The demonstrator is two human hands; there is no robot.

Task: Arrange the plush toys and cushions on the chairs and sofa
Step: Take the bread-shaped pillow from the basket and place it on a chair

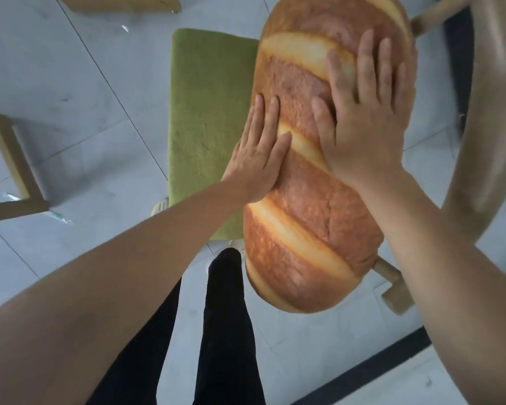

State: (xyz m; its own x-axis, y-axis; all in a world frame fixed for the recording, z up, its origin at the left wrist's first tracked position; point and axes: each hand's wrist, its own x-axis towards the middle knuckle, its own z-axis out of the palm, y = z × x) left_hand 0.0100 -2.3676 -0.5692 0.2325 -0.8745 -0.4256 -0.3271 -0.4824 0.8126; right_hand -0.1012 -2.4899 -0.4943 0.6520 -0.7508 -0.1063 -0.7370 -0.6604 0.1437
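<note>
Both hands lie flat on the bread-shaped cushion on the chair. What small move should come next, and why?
Probably slide the bread cushion a little toward the chair's back. Its near end hangs past the front edge of the green seat pad, over the floor. The left hand and right hand already press flat on top, fingers open, so a gentle push seems enough.

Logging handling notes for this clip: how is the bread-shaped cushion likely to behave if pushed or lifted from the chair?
The bread-shaped cushion probably gives softly: it seems to dent under the flat right hand. It looks bulky yet likely light. Its rounded body overhangs the green seat pad, so it may roll or slide off; the left hand rests against its side.
</note>
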